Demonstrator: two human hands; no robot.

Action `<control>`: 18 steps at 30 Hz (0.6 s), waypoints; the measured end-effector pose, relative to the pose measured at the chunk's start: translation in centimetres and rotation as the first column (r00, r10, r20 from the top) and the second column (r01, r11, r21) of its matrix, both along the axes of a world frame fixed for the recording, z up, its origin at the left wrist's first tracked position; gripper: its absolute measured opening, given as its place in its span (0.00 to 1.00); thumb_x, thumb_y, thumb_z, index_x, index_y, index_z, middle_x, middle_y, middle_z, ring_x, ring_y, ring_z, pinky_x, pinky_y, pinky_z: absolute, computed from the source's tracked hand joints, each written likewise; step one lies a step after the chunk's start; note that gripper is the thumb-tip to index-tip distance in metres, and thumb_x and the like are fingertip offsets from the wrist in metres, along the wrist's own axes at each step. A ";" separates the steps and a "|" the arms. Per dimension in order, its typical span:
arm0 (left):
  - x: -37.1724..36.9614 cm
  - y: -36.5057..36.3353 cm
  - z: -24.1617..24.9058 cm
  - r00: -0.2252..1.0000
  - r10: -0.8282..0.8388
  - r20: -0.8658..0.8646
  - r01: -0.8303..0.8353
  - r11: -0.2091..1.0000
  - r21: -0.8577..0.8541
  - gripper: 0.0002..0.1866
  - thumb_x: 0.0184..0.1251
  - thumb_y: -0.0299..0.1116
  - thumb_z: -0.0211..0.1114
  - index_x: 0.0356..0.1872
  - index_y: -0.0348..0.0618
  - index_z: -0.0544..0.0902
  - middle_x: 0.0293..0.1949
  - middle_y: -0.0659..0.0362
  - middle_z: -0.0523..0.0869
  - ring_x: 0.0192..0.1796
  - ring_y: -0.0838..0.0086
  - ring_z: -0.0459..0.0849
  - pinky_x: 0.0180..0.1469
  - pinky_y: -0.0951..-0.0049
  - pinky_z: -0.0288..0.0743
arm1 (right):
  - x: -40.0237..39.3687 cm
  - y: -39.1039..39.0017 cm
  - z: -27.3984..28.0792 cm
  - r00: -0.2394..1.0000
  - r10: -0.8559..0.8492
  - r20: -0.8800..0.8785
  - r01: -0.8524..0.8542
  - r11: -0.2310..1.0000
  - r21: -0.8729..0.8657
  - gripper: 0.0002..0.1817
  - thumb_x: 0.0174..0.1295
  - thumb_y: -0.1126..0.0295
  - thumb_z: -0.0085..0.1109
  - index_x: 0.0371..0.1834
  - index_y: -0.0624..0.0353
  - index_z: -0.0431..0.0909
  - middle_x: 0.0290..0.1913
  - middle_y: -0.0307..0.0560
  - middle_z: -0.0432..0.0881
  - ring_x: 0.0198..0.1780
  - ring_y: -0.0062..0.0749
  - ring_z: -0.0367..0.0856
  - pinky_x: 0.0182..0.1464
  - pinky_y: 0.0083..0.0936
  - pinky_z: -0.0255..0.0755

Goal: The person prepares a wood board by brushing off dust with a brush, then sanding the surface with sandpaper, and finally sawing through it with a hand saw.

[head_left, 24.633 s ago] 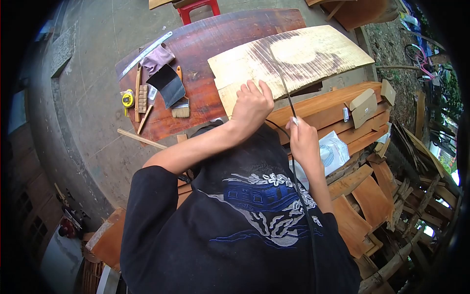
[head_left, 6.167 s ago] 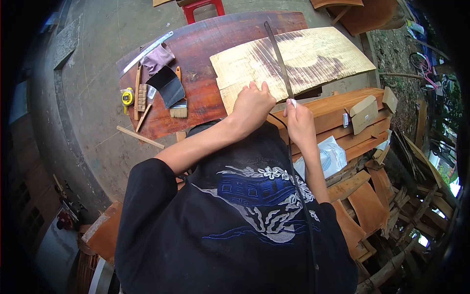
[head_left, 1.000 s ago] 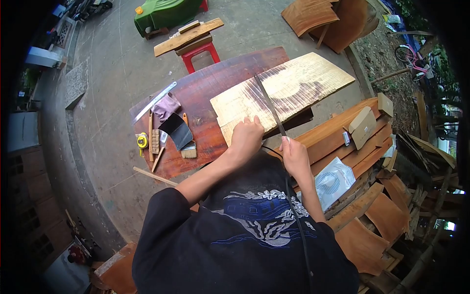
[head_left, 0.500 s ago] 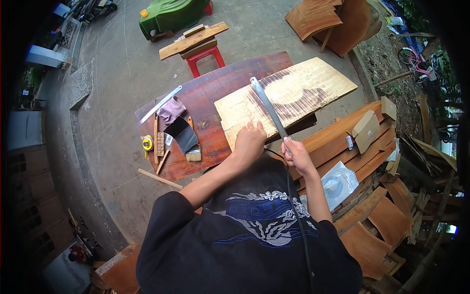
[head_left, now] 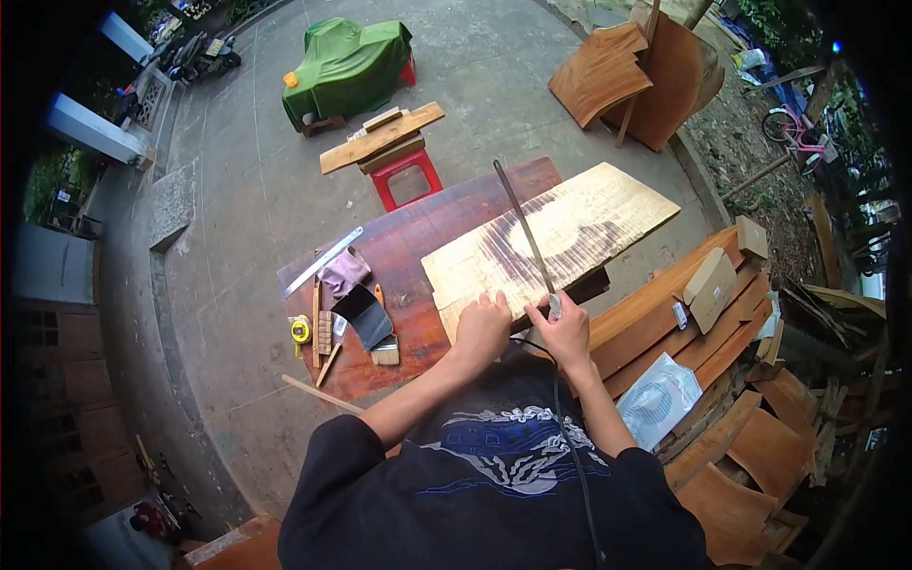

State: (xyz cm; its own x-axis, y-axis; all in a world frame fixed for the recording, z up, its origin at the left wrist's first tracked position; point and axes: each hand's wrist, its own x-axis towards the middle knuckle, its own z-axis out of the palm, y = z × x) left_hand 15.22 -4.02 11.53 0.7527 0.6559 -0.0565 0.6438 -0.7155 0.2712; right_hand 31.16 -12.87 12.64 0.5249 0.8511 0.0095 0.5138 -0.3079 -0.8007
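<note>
Head view, pale board [head_left: 570, 228] pressed flat on dark bench [head_left: 399, 256] by left hand [head_left: 482, 328], long thin blade [head_left: 521, 223] gripped at its near end by right hand [head_left: 562, 332], brush [head_left: 384, 350] and tape measure [head_left: 301, 330] laid nearby.

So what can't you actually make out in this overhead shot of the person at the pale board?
Head view only:
- Blade teeth: too small.
- Right hand covers the handle.
- Left hand hides the pale board edge.
- Green cover conceals whatever is beneath.
</note>
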 end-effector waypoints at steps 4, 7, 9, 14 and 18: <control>-0.2 -0.1 -0.3 1.000 0.016 0.024 -0.016 1.000 0.009 0.24 0.60 0.28 0.67 0.56 0.24 0.83 0.37 0.42 0.89 0.37 0.54 0.92 0.37 0.61 0.87 | 0.1 0.4 0.7 0.999 0.024 -0.045 -0.025 0.999 -0.024 0.15 0.63 0.60 0.79 0.38 0.60 0.87 0.20 0.46 0.81 0.20 0.29 0.79 0.28 0.32 0.71; -0.3 0.0 -0.6 0.999 0.030 0.020 -0.030 1.000 0.008 0.23 0.61 0.29 0.67 0.56 0.25 0.83 0.38 0.42 0.88 0.38 0.53 0.92 0.37 0.60 0.87 | 0.3 0.7 0.7 0.993 0.063 -0.098 -0.071 0.994 -0.079 0.14 0.65 0.60 0.76 0.42 0.60 0.90 0.27 0.55 0.88 0.27 0.41 0.90 0.32 0.35 0.77; -0.3 0.0 -0.6 0.999 0.038 0.025 -0.038 0.999 0.000 0.22 0.61 0.29 0.68 0.55 0.27 0.83 0.38 0.42 0.88 0.38 0.53 0.92 0.37 0.60 0.87 | 0.2 0.7 0.5 0.992 0.112 -0.063 -0.114 0.993 -0.030 0.13 0.66 0.61 0.74 0.42 0.60 0.90 0.28 0.58 0.88 0.30 0.49 0.90 0.33 0.39 0.78; -0.4 -0.1 -1.0 0.998 0.052 0.017 -0.052 0.999 0.009 0.18 0.60 0.29 0.69 0.51 0.31 0.82 0.39 0.42 0.87 0.39 0.52 0.92 0.38 0.58 0.87 | 0.5 1.2 -0.9 0.988 0.133 -0.082 -0.133 0.991 -0.004 0.11 0.68 0.62 0.71 0.41 0.60 0.90 0.30 0.61 0.89 0.34 0.56 0.91 0.36 0.43 0.80; -0.3 0.0 -0.8 0.999 0.053 -0.003 -0.053 0.999 -0.007 0.20 0.60 0.29 0.69 0.52 0.30 0.82 0.40 0.42 0.87 0.40 0.52 0.91 0.37 0.58 0.87 | 0.8 1.6 -0.5 0.975 0.116 -0.190 -0.113 0.993 0.026 0.12 0.70 0.64 0.70 0.41 0.64 0.89 0.28 0.59 0.88 0.30 0.47 0.91 0.35 0.38 0.79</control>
